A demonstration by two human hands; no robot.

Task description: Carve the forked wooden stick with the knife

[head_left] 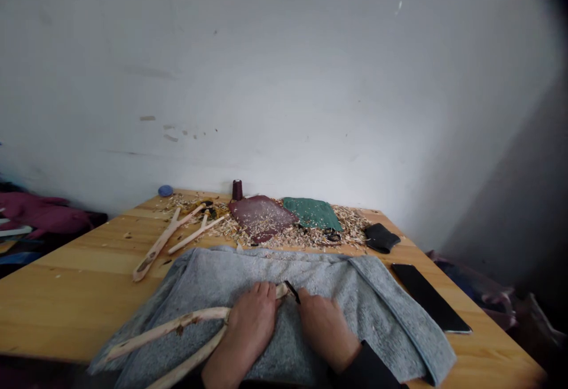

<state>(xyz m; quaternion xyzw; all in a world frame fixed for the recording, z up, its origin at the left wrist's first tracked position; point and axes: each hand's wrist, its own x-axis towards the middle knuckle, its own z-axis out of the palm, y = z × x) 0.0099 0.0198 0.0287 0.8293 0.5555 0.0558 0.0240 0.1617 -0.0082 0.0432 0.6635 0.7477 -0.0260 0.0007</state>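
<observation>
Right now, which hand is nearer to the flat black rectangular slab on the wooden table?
The right hand is nearer, on the grey fabric left of the black slab. The left hand is farther, beyond the right hand.

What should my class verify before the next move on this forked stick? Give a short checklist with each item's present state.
1. Left hand firmly around the forked stick: ok.
2. Right hand in control of the black-tipped tool: cannot tell, its grip is hidden.
3. Left fingers well clear of that tool: not ok, they sit close beside it.
4. Grey knit cloth spread under the work: ok.
5. Other wooden sticks away from the hands: ok, they lie beyond the cloth on the wooden table.
</observation>
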